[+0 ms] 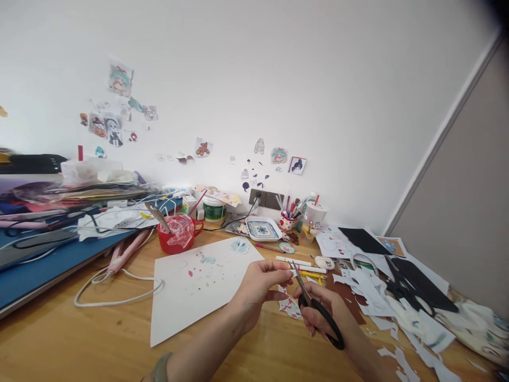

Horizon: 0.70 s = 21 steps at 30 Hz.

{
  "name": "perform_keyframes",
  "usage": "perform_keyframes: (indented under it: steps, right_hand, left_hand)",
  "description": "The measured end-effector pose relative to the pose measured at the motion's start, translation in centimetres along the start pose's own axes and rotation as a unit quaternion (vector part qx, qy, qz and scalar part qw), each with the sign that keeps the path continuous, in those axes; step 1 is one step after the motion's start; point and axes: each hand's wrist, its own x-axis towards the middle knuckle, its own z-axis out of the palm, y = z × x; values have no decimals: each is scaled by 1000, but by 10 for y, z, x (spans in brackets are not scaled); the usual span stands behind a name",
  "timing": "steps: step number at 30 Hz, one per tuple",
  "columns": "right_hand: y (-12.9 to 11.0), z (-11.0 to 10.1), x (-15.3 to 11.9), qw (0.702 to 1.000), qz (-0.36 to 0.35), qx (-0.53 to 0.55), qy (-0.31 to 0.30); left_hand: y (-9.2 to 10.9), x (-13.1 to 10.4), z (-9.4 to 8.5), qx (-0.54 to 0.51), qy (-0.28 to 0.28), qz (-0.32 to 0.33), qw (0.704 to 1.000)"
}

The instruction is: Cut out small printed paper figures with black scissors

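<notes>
My right hand has its fingers through the black handles of a pair of scissors, whose blades point up and away from me. Facing it, my left hand pinches a tiny white piece of paper right beside the blade tips. Whether the blades touch that piece I cannot tell. Under both hands lies a scrap of paper with red patterns, partly covered by fingers. To the left, a large white sheet carries many small coloured cut-outs.
A red mug and a square patterned dish stand near the wall. Paper scraps and a second pair of black scissors are on the right. Left, a cluttered blue board and a white cable border the work area.
</notes>
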Motion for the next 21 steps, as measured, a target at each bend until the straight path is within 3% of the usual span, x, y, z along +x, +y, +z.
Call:
perform_keyframes:
  steps: [21]
  right_hand:
    - [12, -3, 8, 999, -10, 0, -36]
  left_hand:
    - [2, 3, -1, 4, 2, 3, 1000]
